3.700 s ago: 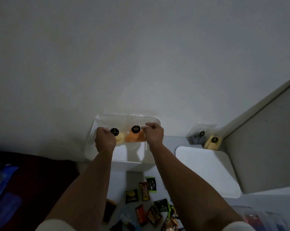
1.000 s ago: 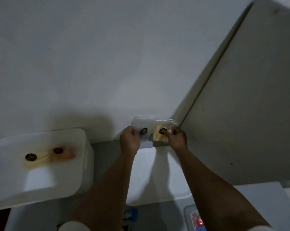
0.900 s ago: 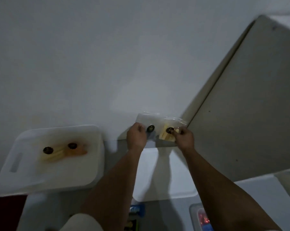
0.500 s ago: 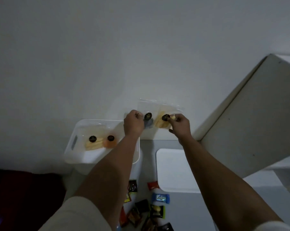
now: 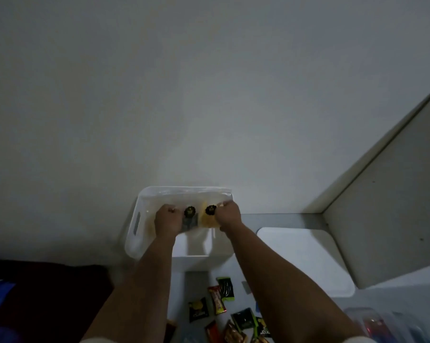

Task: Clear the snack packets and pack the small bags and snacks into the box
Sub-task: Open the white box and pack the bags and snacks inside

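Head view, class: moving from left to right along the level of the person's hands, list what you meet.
Box handle slot → left hand → small bag with dark contents → small bag with yellow contents → right hand → white lid lying flat on the table.

White box (image 5: 134, 233), translucent at the rim. Two clear bags over it — grey contents in one (image 5: 190, 222), pale yellow in the other (image 5: 209, 220), each with a round black sticker (image 5: 189, 212) edged in gold. White lid (image 5: 305, 258) to the right. Small packets on the pale grey table (image 5: 283, 220) — one black with a yellow picture (image 5: 198, 310), one red with yellow print (image 5: 217, 300), one black bordered in lime green (image 5: 226, 288). Off-white wall (image 5: 184, 95); dark maroon cloth (image 5: 48, 293) at lower left.
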Demonstrator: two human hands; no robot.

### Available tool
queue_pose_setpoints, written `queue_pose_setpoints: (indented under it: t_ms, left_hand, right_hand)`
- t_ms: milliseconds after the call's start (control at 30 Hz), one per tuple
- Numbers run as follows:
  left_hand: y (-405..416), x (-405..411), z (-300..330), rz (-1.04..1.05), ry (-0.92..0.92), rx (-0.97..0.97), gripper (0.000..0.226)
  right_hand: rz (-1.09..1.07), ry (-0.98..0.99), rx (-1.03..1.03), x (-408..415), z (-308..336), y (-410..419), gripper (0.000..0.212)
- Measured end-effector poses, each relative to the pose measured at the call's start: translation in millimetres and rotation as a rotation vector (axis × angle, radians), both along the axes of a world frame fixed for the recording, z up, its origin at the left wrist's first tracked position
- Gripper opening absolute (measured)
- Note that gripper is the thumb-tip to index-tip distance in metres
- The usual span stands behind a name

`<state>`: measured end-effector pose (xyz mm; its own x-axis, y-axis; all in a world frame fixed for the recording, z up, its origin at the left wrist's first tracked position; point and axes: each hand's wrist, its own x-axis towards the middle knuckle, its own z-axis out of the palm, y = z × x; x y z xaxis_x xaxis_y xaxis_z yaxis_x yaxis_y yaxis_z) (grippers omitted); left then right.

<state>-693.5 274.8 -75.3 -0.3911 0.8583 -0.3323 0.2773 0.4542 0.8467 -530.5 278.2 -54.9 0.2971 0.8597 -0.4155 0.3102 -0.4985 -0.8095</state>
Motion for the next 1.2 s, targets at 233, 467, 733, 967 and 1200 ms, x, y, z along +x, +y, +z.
queue_pose_setpoints:
  t_ms: [233,467,733,967,1200]
  left_hand:
    - [29.4,-0.8,-68.9,-0.019,-0.04,-0.154,0.022]
    - [49.7,-6.9,-92.7,0.08,-0.066,-0.206,0.017]
    - [48.1,-2.1,-82.6,0.145,-0.187,-0.206,0.006]
    - [29.6,-3.9,-44.5,0.094,-0.181,-0.148,0.075]
    - [-10.1,6.0,0.8,0.055,-0.222,-0.071,0.056]
  right_hand:
    - [-0.03,0.028,-0.131,-14.0,-60.0,26.2,0.029]
    - [-0.114,0.06,-0.214,-23.6,-101.6,44.0,0.046]
    - [-0.116,0.087,-0.232,-30.0,-81.4,38.2,0.058]
    - [-0.063,-0.011,-0.202,-26.9,-62.9,25.9,0.054]
    - [0.041,-0.038,-0.043,-8.2,1.7,-25.3,0.036]
